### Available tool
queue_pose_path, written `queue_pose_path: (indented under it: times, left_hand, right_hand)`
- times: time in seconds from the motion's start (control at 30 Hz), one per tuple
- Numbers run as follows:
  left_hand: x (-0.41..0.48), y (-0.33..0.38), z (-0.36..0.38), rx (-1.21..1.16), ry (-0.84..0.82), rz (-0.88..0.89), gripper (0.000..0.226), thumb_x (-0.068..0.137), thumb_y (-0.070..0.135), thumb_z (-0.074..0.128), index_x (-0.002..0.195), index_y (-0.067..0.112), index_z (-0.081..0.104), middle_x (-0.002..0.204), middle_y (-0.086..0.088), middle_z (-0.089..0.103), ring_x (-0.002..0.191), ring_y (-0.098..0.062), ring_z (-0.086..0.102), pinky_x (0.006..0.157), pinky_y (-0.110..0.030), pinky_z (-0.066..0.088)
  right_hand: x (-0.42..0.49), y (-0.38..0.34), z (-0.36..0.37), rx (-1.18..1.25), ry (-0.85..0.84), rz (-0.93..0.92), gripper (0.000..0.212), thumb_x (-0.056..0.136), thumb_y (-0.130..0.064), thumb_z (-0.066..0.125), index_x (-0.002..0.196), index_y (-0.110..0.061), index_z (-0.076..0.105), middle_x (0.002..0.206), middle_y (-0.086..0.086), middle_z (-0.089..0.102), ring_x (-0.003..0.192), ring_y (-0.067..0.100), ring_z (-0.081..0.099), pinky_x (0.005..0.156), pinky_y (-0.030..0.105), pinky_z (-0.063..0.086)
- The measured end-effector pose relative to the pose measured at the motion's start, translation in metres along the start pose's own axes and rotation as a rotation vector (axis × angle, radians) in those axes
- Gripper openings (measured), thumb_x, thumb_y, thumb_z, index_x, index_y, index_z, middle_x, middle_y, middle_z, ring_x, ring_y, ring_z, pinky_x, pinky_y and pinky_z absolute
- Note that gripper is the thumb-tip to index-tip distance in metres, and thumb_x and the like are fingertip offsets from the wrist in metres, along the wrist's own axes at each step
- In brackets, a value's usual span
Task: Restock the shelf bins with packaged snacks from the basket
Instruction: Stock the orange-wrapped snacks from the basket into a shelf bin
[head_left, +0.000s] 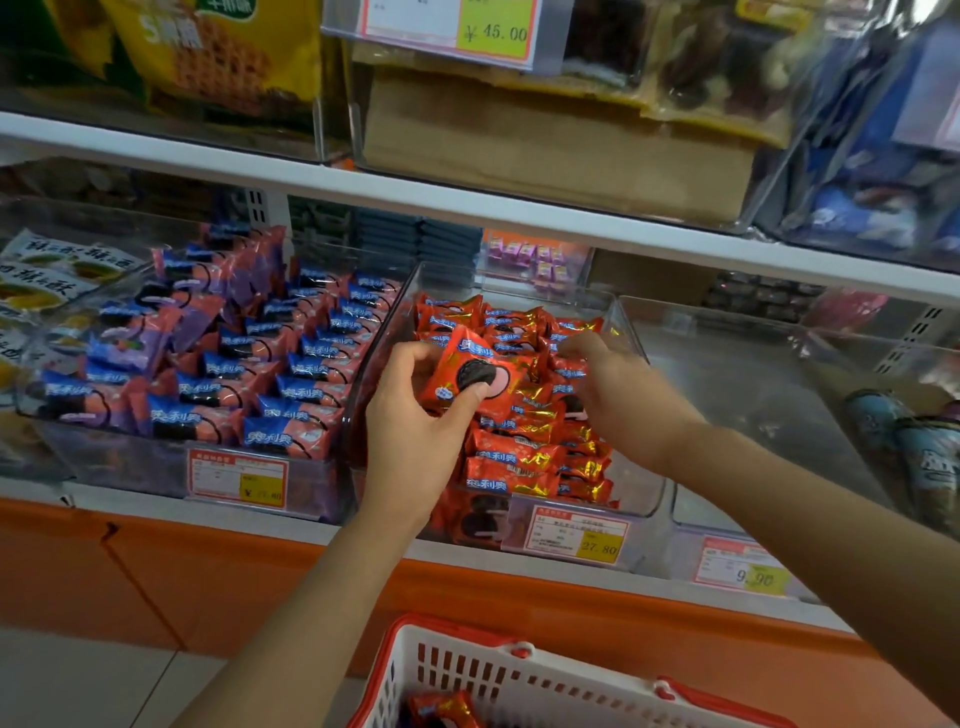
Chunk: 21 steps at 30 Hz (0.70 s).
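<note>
Gripping one red snack pack (470, 371) above the well-filled centre bin (631, 332), the left hand (415, 421) was mid-placement, the right hand (615, 387) lay blurred among stocked packs (524, 457), grasp indeterminate, and the lower-centre basket (467, 670) held a remaining pack (447, 712).

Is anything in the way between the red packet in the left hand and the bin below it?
Nothing visible blocks it. The left hand holds the red packet just above the open-topped bin, over its pile of red packets. The right hand reaches to packets further right, beside the path, not under it.
</note>
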<state>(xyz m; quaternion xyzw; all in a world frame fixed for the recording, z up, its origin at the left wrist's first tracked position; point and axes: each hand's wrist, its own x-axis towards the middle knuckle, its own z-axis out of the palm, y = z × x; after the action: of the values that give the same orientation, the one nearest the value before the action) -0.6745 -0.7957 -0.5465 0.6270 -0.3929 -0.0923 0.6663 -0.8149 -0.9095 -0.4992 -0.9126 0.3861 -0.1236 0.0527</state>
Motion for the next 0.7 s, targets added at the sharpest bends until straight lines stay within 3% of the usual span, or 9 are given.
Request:
queue_pose_path:
  times: [0.07, 0.17, 0.27, 0.37, 0.43, 0.53, 0.63, 0.7]
  left_hand:
    - [-0.004, 0.009, 0.000, -0.075, 0.037, 0.005, 0.031, 0.079, 0.016, 0.075, 0.101, 0.025, 0.055, 0.096, 0.015, 0.063, 0.091, 0.001, 0.062, 0.079, -0.014, 0.048]
    - [-0.015, 0.021, 0.004, -0.185, 0.021, -0.007, 0.029, 0.079, 0.012, 0.074, 0.103, 0.021, 0.060, 0.094, 0.013, 0.067, 0.087, 0.000, 0.064, 0.078, -0.017, 0.050]
    - [-0.028, 0.029, 0.010, -0.243, -0.080, -0.023, 0.031, 0.081, 0.011, 0.072, 0.109, 0.016, 0.062, 0.099, 0.006, 0.069, 0.089, -0.004, 0.066, 0.073, -0.016, 0.051]
    - [-0.036, 0.030, 0.015, -0.200, -0.177, -0.029, 0.026, 0.085, 0.016, 0.068, 0.107, 0.025, 0.060, 0.101, 0.009, 0.068, 0.093, -0.002, 0.064, 0.072, -0.011, 0.048]
    - [-0.036, 0.027, 0.015, 0.001, -0.235, 0.042, 0.023, 0.090, 0.029, 0.061, 0.112, 0.032, 0.055, 0.112, 0.012, 0.061, 0.107, -0.003, 0.057, 0.087, -0.014, 0.045]
    - [-0.030, 0.014, 0.012, 0.454, -0.362, 0.222, 0.039, 0.096, 0.041, 0.045, 0.133, 0.029, 0.046, 0.133, 0.010, 0.048, 0.127, -0.008, 0.039, 0.109, -0.033, 0.031]
    - [-0.028, -0.002, 0.011, 0.851, -0.525, 0.335, 0.050, 0.099, 0.048, 0.026, 0.143, 0.026, 0.038, 0.142, 0.006, 0.040, 0.135, -0.013, 0.030, 0.114, -0.035, 0.017]
    - [-0.031, -0.009, 0.010, 0.914, -0.542, 0.354, 0.057, 0.095, 0.050, 0.019, 0.134, 0.022, 0.052, 0.133, 0.002, 0.052, 0.127, -0.017, 0.044, 0.111, -0.040, 0.027]
  right_hand:
    - [-0.014, -0.007, -0.007, 0.178, 0.082, -0.091, 0.041, 0.096, -0.010, 0.050, 0.135, -0.020, 0.040, 0.130, -0.001, 0.050, 0.106, 0.014, 0.056, 0.091, 0.033, 0.048]
    - [-0.034, -0.022, -0.018, 0.350, 0.109, -0.156, 0.040, 0.095, -0.027, 0.053, 0.133, -0.022, 0.042, 0.117, -0.016, 0.047, 0.099, -0.003, 0.050, 0.082, 0.014, 0.041]
    - [-0.048, -0.029, -0.025, 0.437, 0.088, -0.148, 0.041, 0.092, -0.033, 0.056, 0.132, -0.026, 0.047, 0.110, -0.025, 0.047, 0.098, -0.009, 0.048, 0.078, 0.003, 0.038]
    - [-0.053, -0.023, -0.031, 0.478, 0.035, -0.074, 0.038, 0.089, -0.029, 0.063, 0.126, -0.025, 0.056, 0.097, -0.030, 0.050, 0.089, -0.009, 0.052, 0.074, 0.000, 0.040]
    - [-0.054, -0.014, -0.036, 0.428, 0.051, -0.011, 0.037, 0.087, -0.027, 0.066, 0.123, -0.022, 0.058, 0.101, -0.022, 0.055, 0.094, -0.005, 0.052, 0.079, 0.005, 0.040]
    - [-0.050, 0.000, -0.043, 0.296, 0.119, 0.108, 0.037, 0.088, -0.030, 0.065, 0.123, -0.020, 0.057, 0.116, -0.005, 0.060, 0.104, 0.012, 0.058, 0.089, 0.029, 0.049]
    - [-0.037, 0.008, -0.044, 0.046, 0.103, 0.121, 0.039, 0.091, -0.033, 0.060, 0.127, -0.022, 0.055, 0.125, 0.003, 0.059, 0.108, 0.023, 0.059, 0.090, 0.040, 0.050]
    - [-0.026, 0.007, -0.040, -0.098, 0.037, 0.112, 0.035, 0.093, -0.031, 0.056, 0.126, -0.020, 0.055, 0.123, 0.005, 0.059, 0.105, 0.026, 0.060, 0.085, 0.038, 0.051]
